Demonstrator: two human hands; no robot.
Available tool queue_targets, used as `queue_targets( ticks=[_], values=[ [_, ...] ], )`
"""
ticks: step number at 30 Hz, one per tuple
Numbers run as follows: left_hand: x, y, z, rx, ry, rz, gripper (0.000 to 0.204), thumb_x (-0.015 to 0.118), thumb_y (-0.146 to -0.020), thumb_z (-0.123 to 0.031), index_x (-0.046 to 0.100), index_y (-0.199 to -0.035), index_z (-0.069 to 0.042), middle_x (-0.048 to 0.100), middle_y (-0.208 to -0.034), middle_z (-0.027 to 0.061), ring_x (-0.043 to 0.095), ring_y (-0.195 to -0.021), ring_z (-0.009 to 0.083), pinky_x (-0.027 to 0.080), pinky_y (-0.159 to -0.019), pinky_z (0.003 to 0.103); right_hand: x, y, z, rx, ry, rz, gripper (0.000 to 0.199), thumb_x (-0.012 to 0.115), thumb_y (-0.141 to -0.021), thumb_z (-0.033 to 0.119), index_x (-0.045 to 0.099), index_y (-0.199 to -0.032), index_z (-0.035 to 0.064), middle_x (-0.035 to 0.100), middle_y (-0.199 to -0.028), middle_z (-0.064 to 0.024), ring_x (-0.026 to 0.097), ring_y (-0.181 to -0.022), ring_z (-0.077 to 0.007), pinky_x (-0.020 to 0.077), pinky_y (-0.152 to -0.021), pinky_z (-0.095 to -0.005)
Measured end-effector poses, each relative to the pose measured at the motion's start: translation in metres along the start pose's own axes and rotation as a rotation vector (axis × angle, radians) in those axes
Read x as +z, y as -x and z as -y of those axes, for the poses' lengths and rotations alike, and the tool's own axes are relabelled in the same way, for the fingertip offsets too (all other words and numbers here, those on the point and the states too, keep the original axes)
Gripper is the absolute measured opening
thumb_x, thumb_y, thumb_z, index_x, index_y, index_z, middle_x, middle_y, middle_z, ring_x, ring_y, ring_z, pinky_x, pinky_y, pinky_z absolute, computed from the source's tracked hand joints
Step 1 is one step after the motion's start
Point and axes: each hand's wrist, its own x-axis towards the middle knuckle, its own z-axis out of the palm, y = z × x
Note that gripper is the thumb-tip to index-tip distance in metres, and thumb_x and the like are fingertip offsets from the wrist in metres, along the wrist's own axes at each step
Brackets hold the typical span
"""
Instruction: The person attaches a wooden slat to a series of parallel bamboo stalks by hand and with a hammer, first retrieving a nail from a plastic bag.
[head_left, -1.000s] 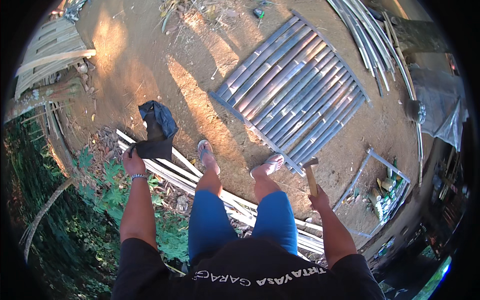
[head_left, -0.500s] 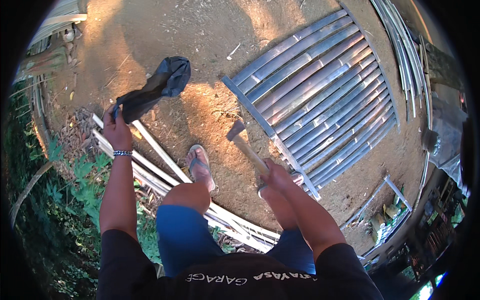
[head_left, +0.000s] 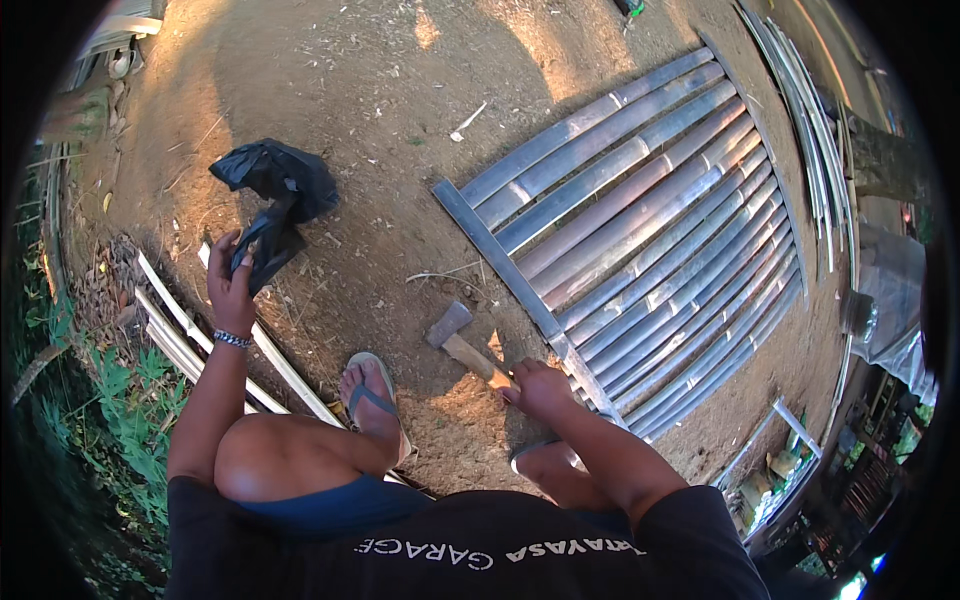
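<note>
Head view, looking straight down: my left hand [head_left: 232,283] at left of centre is pinching a black plastic bag [head_left: 275,190] by its neck, so the rest just slumps on the dirt in the upper left. My right hand [head_left: 540,388] near the middle is wrapped round the handle of a hammer [head_left: 462,342], head resting on the ground beside the crossbar of a bamboo panel [head_left: 650,230] that fills the right side. Thin slats [head_left: 190,345] lie under my left arm, crowding my sandalled foot [head_left: 368,392]
</note>
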Motion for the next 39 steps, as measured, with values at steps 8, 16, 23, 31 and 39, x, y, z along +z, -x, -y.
queue_targets(
  ticks=[8, 16, 23, 31, 39],
  values=[
    [0.003, -0.013, -0.017, 0.040, -0.051, 0.054, 0.035, 0.063, -0.095, -0.007, 0.058, -0.129, 0.000, 0.059, -0.102, 0.0019, 0.055, -0.093, 0.0109, 0.045, -0.088, 0.027, -0.077, -0.106, 0.019, 0.011, 0.232, -0.524, 0.078, 0.052, -0.100, 0.050, 0.026, -0.160, 0.0074, 0.023, -0.167, -0.0133, 0.020, -0.155, -0.0308, 0.0156, -0.124, -0.0540],
    [-0.062, 0.000, 0.006, -0.071, 0.056, -0.168, 0.033, 0.056, -0.097, -0.003, 0.059, -0.130, 0.000, 0.062, -0.105, 0.0018, 0.058, -0.091, 0.0092, 0.047, -0.086, 0.026, -0.096, -0.113, 0.028, 0.086, 0.325, -0.273, 0.079, 0.040, -0.104, 0.054, 0.012, -0.164, 0.0118, 0.010, -0.172, -0.0056, 0.007, -0.158, -0.0249, 0.0110, -0.126, -0.0555],
    [-0.035, 0.020, -0.018, -0.085, 0.090, -0.138, 0.052, 0.052, -0.091, 0.008, 0.047, -0.143, 0.002, 0.060, -0.128, 0.0103, 0.059, -0.112, 0.0150, 0.045, -0.098, 0.030, -0.111, -0.107, 0.029, 0.141, 0.191, -0.302, 0.071, 0.052, -0.102, 0.043, 0.026, -0.161, 0.0125, 0.025, -0.168, -0.0090, 0.022, -0.155, -0.0289, 0.0200, -0.125, -0.0551],
    [-0.028, 0.002, -0.045, 0.045, 0.071, -0.152, 0.064, 0.070, -0.091, -0.004, 0.042, -0.148, 0.000, 0.053, -0.138, 0.0128, 0.052, -0.127, 0.0230, 0.042, -0.106, 0.035, -0.078, -0.067, -0.012, 0.352, -0.141, -0.508, 0.067, 0.064, -0.097, 0.028, 0.035, -0.156, 0.0122, 0.038, -0.161, -0.0093, 0.032, -0.150, -0.0282, 0.0239, -0.126, -0.0438],
    [-0.010, -0.024, -0.086, 0.459, -0.208, -0.079, 0.043, 0.069, -0.095, -0.007, 0.055, -0.135, 0.002, 0.057, -0.139, 0.0170, 0.055, -0.129, 0.0266, 0.041, -0.111, 0.041, -0.013, 0.040, -0.086, 0.445, 0.122, -0.324, 0.069, 0.060, -0.099, 0.041, 0.032, -0.158, 0.0174, 0.033, -0.162, -0.0109, 0.032, -0.148, -0.0316, 0.0244, -0.125, -0.0459]
  ],
)
